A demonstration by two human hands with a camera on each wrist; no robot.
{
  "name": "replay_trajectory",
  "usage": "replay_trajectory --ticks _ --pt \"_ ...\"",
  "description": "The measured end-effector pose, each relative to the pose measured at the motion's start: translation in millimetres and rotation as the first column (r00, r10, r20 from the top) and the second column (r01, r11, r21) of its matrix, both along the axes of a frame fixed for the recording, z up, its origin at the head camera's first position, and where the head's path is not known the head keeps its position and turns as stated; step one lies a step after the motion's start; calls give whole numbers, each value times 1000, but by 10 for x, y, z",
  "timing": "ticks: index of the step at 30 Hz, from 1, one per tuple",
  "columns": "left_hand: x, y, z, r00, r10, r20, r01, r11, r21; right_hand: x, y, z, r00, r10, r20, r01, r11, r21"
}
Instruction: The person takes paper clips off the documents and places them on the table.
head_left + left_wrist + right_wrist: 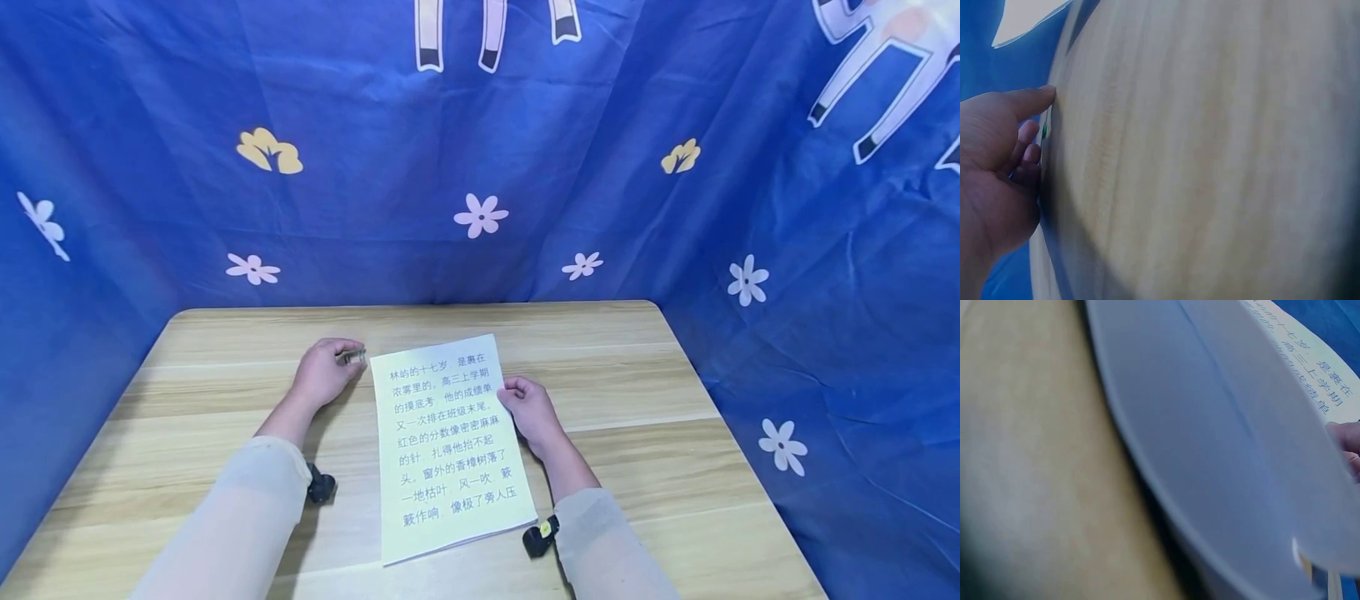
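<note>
A stack of paper sheets (pixel 450 450) with printed Chinese text stands slightly tilted in the middle of the head view. Its right edge is pinched by my right hand (pixel 531 410), whose fingertips (pixel 1349 439) also show at the border of the right wrist view. There the sheets (pixel 1210 425) spread apart and show their blank sides. Left of the stack's upper corner, my left hand (pixel 328 368) holds a small dark greenish thing (pixel 350 357), too small to name. In the left wrist view most of it is hidden behind the left hand (pixel 997 150); a green speck shows.
Under both forearms lies a wood-grain table (pixel 630 358) with rounded far corners. A blue curtain (pixel 360 208) with flowers and animal legs hangs behind it and along both sides. Black wrist cameras sit below each hand.
</note>
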State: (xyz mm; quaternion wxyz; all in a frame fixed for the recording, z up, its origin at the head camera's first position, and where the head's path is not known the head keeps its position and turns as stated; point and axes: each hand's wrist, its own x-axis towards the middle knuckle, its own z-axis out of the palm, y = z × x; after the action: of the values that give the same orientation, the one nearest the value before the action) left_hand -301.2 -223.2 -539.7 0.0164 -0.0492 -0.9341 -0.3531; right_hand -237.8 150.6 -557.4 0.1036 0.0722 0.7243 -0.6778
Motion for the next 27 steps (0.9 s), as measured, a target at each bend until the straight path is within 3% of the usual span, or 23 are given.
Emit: replay_trajectory --ticks 11,18,23,27 --pt "-37 -39 62 997 -26 73 27 999 -18 13 -2 42 1000 6 4 -6 1000 16" --pt "-29 -47 56 997 -23 73 23 1000 6 17 -4 45 1000 4 15 -5 1000 18" --pt "-17 -71 47 997 33 68 -39 995 89 13 -16 30 1000 -10 17 9 1000 24" --pt "17 -96 126 996 88 32 -91 985 148 10 -30 27 999 -44 9 44 998 33"
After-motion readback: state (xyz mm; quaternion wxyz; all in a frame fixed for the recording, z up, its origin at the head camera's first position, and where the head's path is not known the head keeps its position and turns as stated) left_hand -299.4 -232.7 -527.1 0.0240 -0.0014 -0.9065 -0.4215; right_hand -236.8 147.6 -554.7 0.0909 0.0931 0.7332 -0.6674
